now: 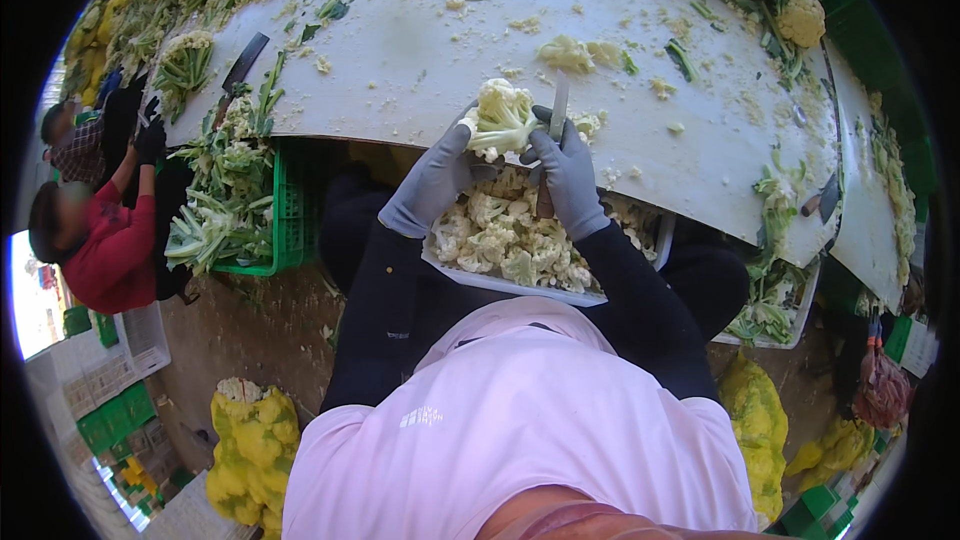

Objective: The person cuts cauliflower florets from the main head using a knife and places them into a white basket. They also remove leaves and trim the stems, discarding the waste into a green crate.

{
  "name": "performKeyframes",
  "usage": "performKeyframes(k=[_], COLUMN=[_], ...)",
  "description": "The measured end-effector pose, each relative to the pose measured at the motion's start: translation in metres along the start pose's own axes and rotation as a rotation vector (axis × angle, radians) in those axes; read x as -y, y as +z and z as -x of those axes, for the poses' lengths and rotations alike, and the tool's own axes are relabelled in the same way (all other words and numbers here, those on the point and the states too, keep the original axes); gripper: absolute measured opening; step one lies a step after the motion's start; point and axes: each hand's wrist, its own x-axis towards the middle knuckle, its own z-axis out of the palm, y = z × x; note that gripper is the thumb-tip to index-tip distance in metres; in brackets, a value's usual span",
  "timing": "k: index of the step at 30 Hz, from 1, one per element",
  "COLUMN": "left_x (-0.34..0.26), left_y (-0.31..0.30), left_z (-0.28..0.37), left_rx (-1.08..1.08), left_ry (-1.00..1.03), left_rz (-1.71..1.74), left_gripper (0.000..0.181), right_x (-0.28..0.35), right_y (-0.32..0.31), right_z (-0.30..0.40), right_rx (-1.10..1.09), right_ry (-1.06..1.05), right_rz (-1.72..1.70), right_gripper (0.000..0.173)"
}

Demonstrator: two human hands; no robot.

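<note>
Both my hands wear grey gloves and meet above a white crate (525, 295) heaped with cauliflower florets (495, 229). A cauliflower piece (501, 120) with pale stems rests in the fingers of my left hand (442, 172). In my right hand (566, 172) is a knife (559, 101), its blade pointing up towards the table and its brown handle below the palm; the fingertips of this hand are close to the piece's stem side. Just beyond my right hand, a few small florets (587, 124) lie on the white tabletop (420, 52).
At left, a green crate (279, 217) holds leaves, near a cleaver (246, 64). Another knife (821, 199) lies at right by a crate of trimmings (802, 307). Cauliflowers (801, 19) are piled at the far edge. A co-worker in red (120, 247) sits left. Yellow net sacks (253, 457) stand behind.
</note>
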Motion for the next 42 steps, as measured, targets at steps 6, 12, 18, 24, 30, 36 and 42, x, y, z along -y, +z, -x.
performKeyframes(k=[6, 12, 18, 24, 30, 36, 42], left_x=[0.015, 0.021, 0.035, 0.050, 0.085, 0.101, 0.110], left_y=[0.010, -0.006, -0.020, -0.032, -0.062, -0.064, -0.068], left_z=[0.002, 0.003, 0.007, 0.040, 0.074, 0.072, 0.077], left_rx=[-0.055, -0.123, -0.057, -0.190, -0.279, -0.295, -0.350], left_ry=[0.041, 0.021, -0.109, -0.138, -0.066, 0.050, 0.141], left_rz=[0.130, 0.220, 0.276, 0.262, 0.564, 0.614, 0.486], left_gripper=[0.064, 0.057, 0.055, 0.053, 0.047, 0.046, 0.046], right_x=[-0.030, -0.002, -0.018, -0.062, -0.089, -0.128, -0.126], right_y=[0.005, -0.022, -0.016, 0.004, 0.008, -0.005, -0.010], right_z=[0.017, 0.040, 0.047, 0.052, 0.060, 0.056, 0.049], right_rx=[-0.031, 0.043, 0.204, 0.317, 0.351, 0.292, 0.196], right_ry=[-0.210, -0.603, -0.420, -0.199, 0.054, -0.107, -0.166], right_rz=[0.372, 0.911, 1.115, 1.164, 0.925, 1.065, 1.184], right_gripper=[0.036, 0.016, 0.012, 0.018, 0.021, 0.022, 0.024])
